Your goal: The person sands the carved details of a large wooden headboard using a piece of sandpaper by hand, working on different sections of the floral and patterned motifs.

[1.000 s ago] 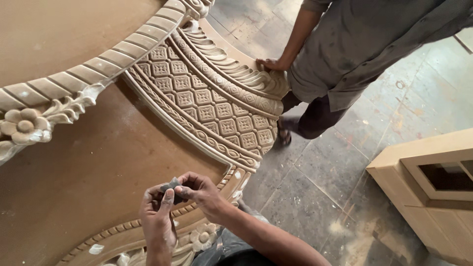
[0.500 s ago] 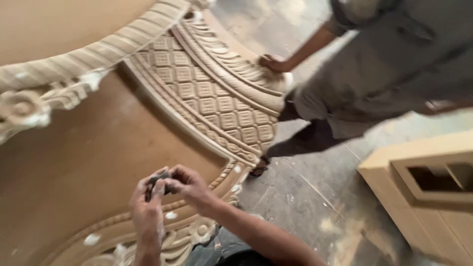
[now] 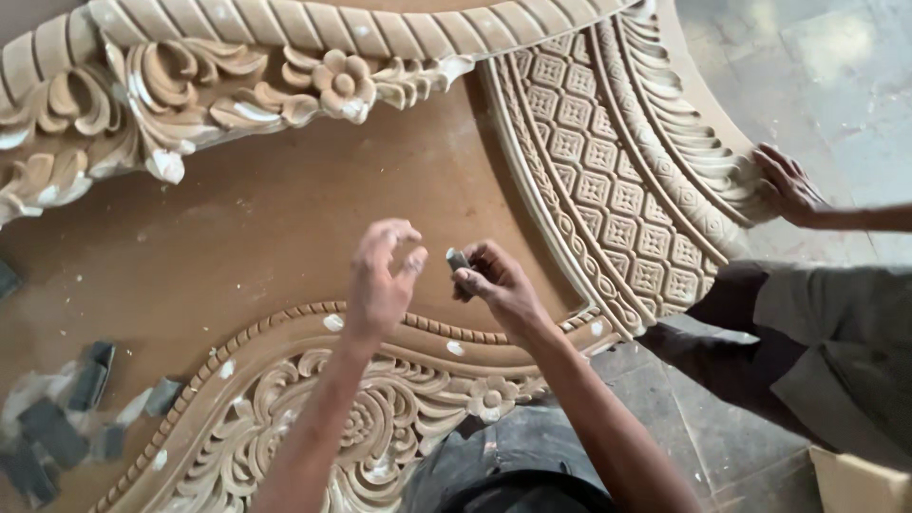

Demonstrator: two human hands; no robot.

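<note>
Left hand [image 3: 385, 275] has let go, fingers spread; right hand [image 3: 494, 280] pinches grey piece [image 3: 458, 260]

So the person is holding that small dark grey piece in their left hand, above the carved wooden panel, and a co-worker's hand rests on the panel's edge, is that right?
Not quite. The small dark grey piece is pinched in the right hand, not the left; the left hand is beside it, empty with fingers curled. The head view shows this. Both hands are above the carved wooden panel, and a co-worker's hand does rest on its edge.

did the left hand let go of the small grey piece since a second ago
Yes. The left hand has come off the small grey piece, opening leftward over the carved panel; the right hand holds it.
</note>
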